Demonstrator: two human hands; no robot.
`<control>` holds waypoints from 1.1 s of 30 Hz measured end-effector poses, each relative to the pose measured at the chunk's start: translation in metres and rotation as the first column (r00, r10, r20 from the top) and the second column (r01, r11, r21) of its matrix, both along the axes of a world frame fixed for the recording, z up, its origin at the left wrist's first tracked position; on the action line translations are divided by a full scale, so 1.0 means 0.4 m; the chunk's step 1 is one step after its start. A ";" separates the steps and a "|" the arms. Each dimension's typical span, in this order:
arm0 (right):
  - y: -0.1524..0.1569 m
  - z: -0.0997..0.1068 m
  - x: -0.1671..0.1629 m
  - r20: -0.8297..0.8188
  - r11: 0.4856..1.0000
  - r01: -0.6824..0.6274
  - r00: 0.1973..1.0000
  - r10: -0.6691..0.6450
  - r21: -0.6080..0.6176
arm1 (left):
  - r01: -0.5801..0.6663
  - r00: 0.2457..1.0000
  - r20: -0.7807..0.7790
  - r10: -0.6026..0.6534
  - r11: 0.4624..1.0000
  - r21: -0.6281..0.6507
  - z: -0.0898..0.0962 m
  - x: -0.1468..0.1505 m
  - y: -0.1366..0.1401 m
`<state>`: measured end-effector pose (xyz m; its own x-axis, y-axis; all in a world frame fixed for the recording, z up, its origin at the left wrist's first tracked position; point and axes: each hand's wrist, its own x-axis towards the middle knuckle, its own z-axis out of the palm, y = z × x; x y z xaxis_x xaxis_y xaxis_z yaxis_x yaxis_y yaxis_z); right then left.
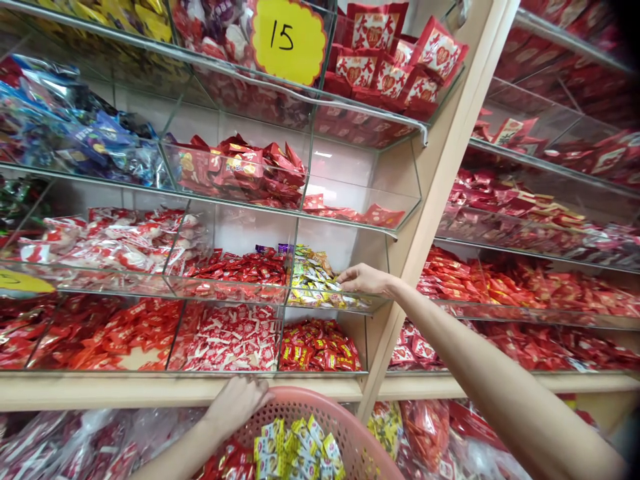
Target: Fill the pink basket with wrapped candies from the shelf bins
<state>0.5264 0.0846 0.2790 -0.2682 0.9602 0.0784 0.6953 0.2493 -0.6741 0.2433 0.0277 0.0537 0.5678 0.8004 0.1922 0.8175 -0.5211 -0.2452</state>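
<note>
My left hand (pixel 241 401) is closed over the rim of a pink plastic basket (pixel 345 427) with holes in its wall. Yellow-and-white wrapped candies (pixel 295 447) lie inside it, with red-wrapped candies (pixel 233 460) on their left. My right hand (pixel 367 279) reaches over the clear front of a shelf compartment. Its fingers are stretched out at the right edge of a pile of similar yellow-and-white candies (pixel 315 280). The fingertips are at the pile; whether they touch a piece I cannot tell.
Glass-fronted shelves hold red candies (pixel 240 267), white-and-red packets (pixel 115 240) and blue packets (pixel 110 143). A yellow sign (pixel 289 40) reading 15 hangs above. A wooden upright (pixel 425 220) stands beside my right forearm. Bagged goods (pixel 65 443) fill the space below the wooden ledge (pixel 125 392).
</note>
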 end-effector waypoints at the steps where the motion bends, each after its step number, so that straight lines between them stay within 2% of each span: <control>1: 0.001 -0.001 0.001 0.003 1.000 0.005 1.000 -0.005 -0.018 | -0.002 1.000 0.001 0.002 1.000 -0.003 0.000 0.000 0.000; 6: 0.003 0.001 0.000 -0.017 0.996 -0.008 1.000 0.006 -0.090 | 0.001 1.000 0.001 -0.001 1.000 -0.013 0.004 0.001 -0.001; 12: 0.000 0.027 -0.004 -0.082 0.995 0.083 0.994 -0.078 0.062 | 0.002 0.999 0.032 -0.001 1.000 -0.025 0.001 -0.001 0.001; 18: -0.034 0.046 -0.039 0.006 0.990 0.077 0.997 -0.077 -0.115 | 0.009 1.000 0.020 -0.009 1.000 -0.009 -0.005 -0.001 0.006; 23: -0.052 0.056 -0.069 0.096 0.984 0.070 0.994 -0.055 -0.162 | 0.004 1.000 0.020 -0.003 1.000 -0.022 -0.003 -0.002 0.003; 28: -0.035 0.065 -0.082 0.111 0.963 0.076 0.993 -0.048 -0.259 | 0.004 1.000 0.022 -0.004 1.000 -0.020 -0.004 -0.003 0.003; 31: -0.020 0.064 -0.080 0.121 0.945 0.047 0.993 -0.008 -0.323 | 0.012 1.000 0.009 -0.012 1.000 -0.009 -0.003 -0.003 0.003; 33: -0.014 0.063 -0.072 0.105 0.946 -0.001 0.994 0.037 -0.325 | 0.014 1.000 0.003 -0.014 1.000 -0.007 -0.003 -0.003 0.001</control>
